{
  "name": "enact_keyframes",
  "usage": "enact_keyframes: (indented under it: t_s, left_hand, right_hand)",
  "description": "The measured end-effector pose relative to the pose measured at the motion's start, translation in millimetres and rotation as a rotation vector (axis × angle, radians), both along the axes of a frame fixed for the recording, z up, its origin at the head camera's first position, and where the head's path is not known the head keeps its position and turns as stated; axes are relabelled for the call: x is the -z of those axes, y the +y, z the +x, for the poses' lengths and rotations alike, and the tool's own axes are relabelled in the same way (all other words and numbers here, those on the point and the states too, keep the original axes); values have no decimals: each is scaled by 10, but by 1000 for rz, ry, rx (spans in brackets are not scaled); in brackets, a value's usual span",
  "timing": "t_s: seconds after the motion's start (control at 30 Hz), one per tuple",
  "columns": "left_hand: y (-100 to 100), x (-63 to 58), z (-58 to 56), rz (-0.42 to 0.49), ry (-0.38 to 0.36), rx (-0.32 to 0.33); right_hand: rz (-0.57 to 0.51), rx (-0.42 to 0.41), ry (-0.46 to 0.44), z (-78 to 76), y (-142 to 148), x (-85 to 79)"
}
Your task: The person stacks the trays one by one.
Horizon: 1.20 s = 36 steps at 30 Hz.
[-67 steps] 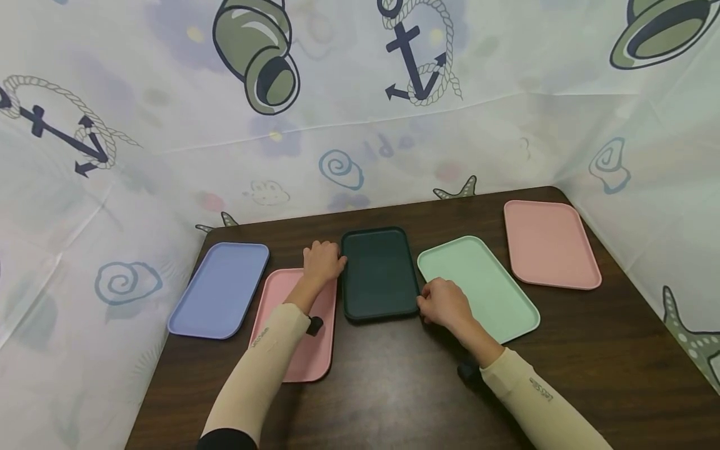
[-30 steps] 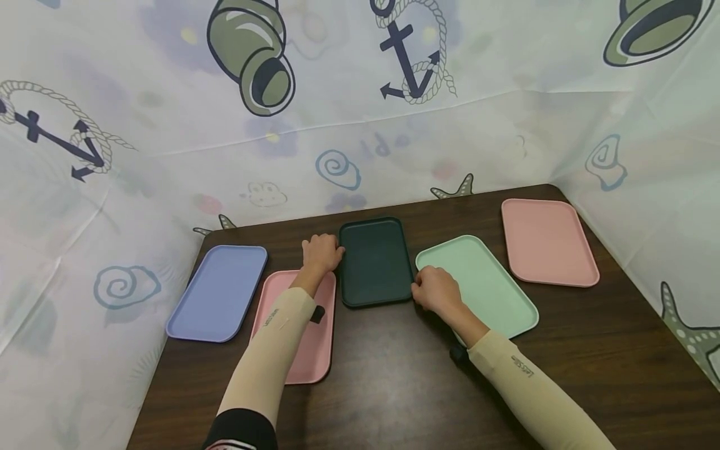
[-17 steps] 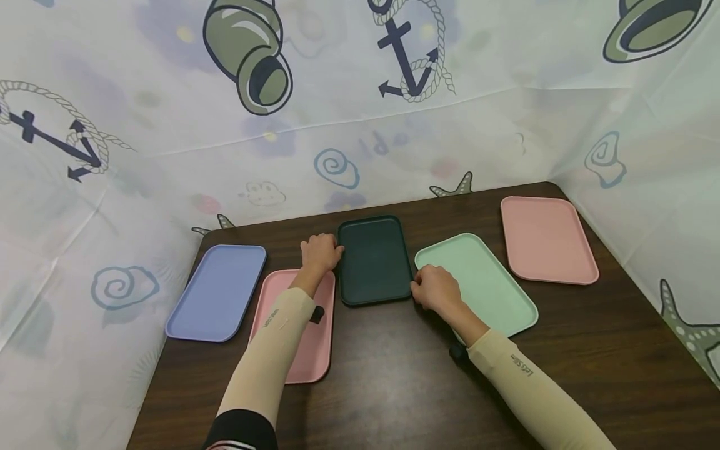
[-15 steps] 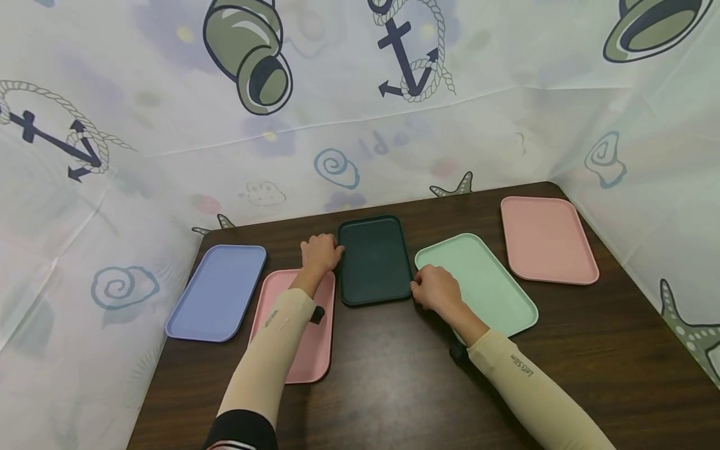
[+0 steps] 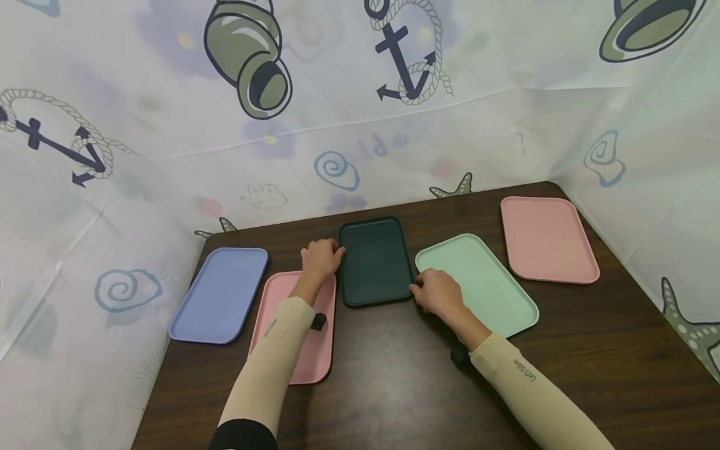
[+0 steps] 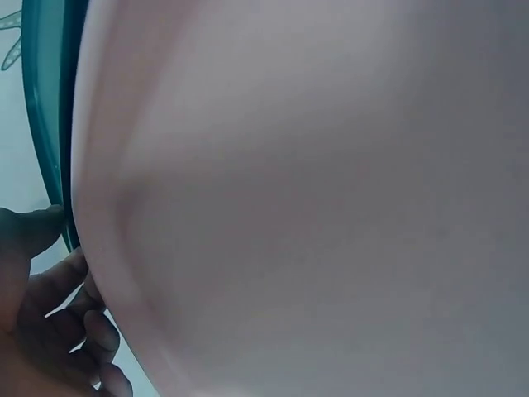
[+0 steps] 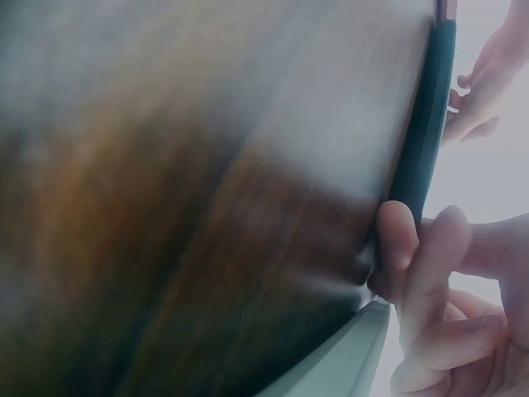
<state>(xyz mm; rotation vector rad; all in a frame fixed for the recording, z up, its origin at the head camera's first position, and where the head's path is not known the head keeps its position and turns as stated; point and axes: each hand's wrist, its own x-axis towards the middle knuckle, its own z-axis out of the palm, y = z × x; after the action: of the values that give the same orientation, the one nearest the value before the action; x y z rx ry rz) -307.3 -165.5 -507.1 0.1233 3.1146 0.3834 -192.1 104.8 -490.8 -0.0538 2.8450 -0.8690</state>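
Observation:
A dark green tray [image 5: 375, 261] lies flat on the table, between a pink tray [image 5: 312, 357] and a mint green tray [image 5: 478, 281]. My left hand [image 5: 320, 257] pinches its left side near the far corner, the forearm crossing over the pink tray. In the left wrist view, the thumb [image 6: 33, 230] touches the green rim and the other fingers curl below. At the near right corner, my right hand [image 5: 439, 292] holds the rim between thumb and fingers, beside the mint tray. The right wrist view shows bent fingers [image 7: 430, 281] at that tray's end.
A blue tray [image 5: 220, 295] lies at the far left of the brown wooden table [image 5: 382, 387]. Another pink tray [image 5: 550, 240] is near the right edge. A patterned cloth [image 5: 337, 81] hangs behind and along both sides.
Both hands have pushed the dark green tray a little farther away and slightly left. Over the last half second it stays in place, while the fingers shift slightly at its edges.

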Motion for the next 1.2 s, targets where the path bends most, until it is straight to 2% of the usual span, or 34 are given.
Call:
enact_keyframes:
  t_s: [0.13,0.3,0.4,0.47,0.57,0.7,0.77,0.87,0.97,1.1,1.2]
  left_hand:
    - [-3,5,85,-8,-14,13]
    - [35,-40,229,-82,-37,42]
    - [48,-52,300,-108,-12,27]
    - [57,-60,354,-106,31,14]
    - [102,-84,455,-53,153,15]
    - [255,-124,660,53,341,63]
    - [353,-153,785,73,381,96]
    - [472,-239,947,50,387,143]
    - [563,-377,1065,-7,356,188]
    - [688,-526,1209,-71,338,267]
    - [835,-580,1356,-59,286,335]
  right_hand:
    - [15,0,-1,42,-1,6]
    - [25,-12,13,116,14,-15]
    - [3,-22,42,187,28,-48]
    - [-20,-27,70,251,47,-69]
    - [-62,-29,120,359,98,-110]
    - [-116,1,168,489,232,-166]
    - [-138,17,174,546,335,-184]
    - [-171,41,164,619,516,-234]
    - [-186,80,155,680,733,-292]
    - [-158,154,152,779,1059,-345]
    - [-125,217,148,861,1300,-348]
